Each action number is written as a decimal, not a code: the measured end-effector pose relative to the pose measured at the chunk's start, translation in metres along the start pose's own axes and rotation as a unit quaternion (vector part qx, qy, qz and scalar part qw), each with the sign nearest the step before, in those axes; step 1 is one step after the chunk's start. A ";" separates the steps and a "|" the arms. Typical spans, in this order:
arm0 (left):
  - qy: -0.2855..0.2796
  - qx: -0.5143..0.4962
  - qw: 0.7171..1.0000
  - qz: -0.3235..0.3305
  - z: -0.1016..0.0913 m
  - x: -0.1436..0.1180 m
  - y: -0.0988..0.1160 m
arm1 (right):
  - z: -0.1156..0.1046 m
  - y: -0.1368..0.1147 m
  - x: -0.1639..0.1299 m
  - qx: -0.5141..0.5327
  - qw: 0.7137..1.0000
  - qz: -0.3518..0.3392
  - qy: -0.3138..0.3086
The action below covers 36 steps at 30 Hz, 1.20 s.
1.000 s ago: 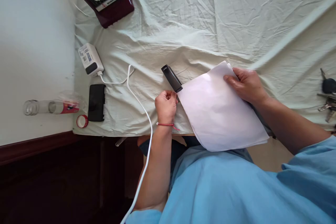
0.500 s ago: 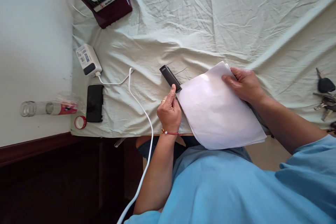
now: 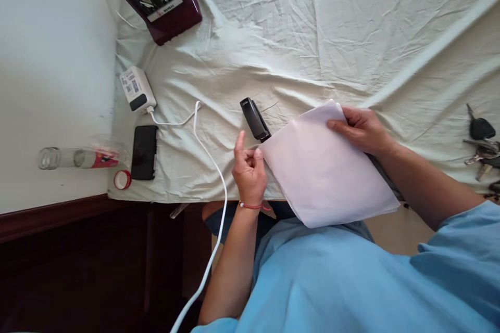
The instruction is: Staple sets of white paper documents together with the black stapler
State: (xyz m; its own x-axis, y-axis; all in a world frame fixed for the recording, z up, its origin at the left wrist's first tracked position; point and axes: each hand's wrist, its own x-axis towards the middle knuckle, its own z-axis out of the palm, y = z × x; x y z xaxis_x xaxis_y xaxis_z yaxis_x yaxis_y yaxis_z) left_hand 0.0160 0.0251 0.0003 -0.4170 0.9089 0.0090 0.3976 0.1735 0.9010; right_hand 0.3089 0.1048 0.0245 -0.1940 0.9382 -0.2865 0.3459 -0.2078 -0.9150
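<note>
My right hand grips a stack of white paper sheets at its upper right edge, thumb on top and fingers underneath. The stack is tilted and hangs over the table's front edge. A black stapler lies on the cloth at the stack's left corner. Just below it is my left hand, index finger stretched out, thumb raised and the other fingers curled. The thumb is close to the paper's corner; whether it touches is unclear. Nothing shows in that hand.
A white cable runs from a white plug box past my left arm. Left are a black phone, a glass bottle and a red-rimmed ring. A dark red fan stands behind; keys lie right.
My left hand has come off the stapler, and its index finger is now extended. The paper stack has shifted slightly toward me, with my right hand still on it.
</note>
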 end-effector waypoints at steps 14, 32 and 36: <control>-0.246 -0.231 0.928 -0.156 -0.008 -0.040 0.016 | 0.007 0.006 0.005 0.153 0.978 -0.021 0.140; -0.121 -0.286 0.940 -0.140 0.009 -0.022 0.020 | 0.016 0.009 -0.002 0.114 0.988 -0.025 0.101; -0.162 -0.242 0.940 -0.176 0.002 -0.023 0.015 | 0.016 0.011 0.003 0.121 0.984 -0.023 0.128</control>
State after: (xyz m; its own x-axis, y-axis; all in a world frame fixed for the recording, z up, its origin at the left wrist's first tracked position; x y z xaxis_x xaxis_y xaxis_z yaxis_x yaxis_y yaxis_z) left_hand 0.0334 0.0080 0.0130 -0.1502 0.9091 -0.3885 -0.1697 0.3635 0.9160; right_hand 0.2974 0.1012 0.0087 0.0434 0.9806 -0.1911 0.1067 -0.1947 -0.9750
